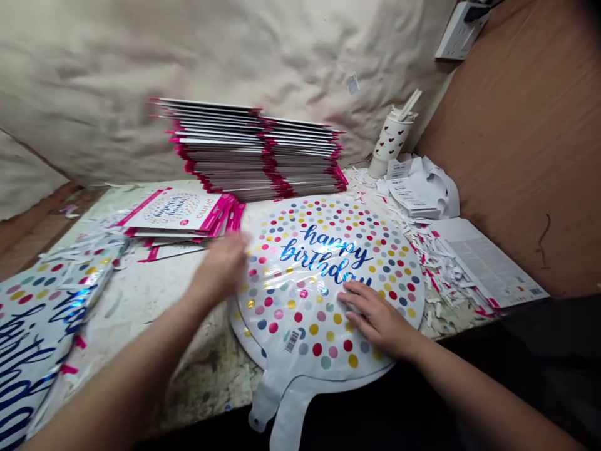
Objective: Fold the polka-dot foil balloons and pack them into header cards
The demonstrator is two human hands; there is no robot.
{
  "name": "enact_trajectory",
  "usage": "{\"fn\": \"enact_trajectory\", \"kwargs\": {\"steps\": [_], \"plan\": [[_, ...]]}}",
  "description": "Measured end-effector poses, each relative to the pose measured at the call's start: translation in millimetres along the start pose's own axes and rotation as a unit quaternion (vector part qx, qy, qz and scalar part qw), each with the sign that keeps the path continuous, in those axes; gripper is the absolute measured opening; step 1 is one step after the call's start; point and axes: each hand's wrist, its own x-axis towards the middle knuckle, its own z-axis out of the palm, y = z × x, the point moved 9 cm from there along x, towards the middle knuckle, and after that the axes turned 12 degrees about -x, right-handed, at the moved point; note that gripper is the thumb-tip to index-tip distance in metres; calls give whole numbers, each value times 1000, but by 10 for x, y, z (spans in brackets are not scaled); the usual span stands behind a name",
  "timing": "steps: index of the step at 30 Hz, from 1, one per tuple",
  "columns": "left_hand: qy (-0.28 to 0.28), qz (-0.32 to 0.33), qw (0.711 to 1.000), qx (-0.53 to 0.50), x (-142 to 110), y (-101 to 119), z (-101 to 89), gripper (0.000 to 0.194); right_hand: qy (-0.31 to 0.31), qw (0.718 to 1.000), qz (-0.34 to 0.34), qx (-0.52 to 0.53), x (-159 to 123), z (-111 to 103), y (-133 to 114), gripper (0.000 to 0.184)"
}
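Dotted balloons (328, 326) overlap, tails over the table's (206, 369) near edge. Right hand (378, 316) rests atop, fingers loosely spread. Left hand (225, 266) blurs beside them; cannot tell its grip.

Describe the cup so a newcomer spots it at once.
Find the tall pink-edged stack at the back. Right of it, before the brown board, stands a white cup; dark red hearts set it apart from the white papers beside it.
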Motion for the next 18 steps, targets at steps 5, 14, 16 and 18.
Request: {"fn": "enact_trajectory", "kwargs": {"steps": [5, 14, 16, 18], "plan": [[-254, 169, 941, -144, -1110, 1025, 1122, 51, 19, 1000, 0, 4, -65, 95, 91, 33], [-197, -19, 940, -279, -809, 891, 995, 10, -35, 991, -62, 112, -58, -6, -285, 26], [-234, -102, 920, -298, -682, 799, 1071, 11, -78, 989, -65, 110, -28, 56, -382, 24], [-258, -118, 914, -289, -598, 770, 1036, 9, -85, 990, -40, 102, 21, 85, -371, 13]]}}
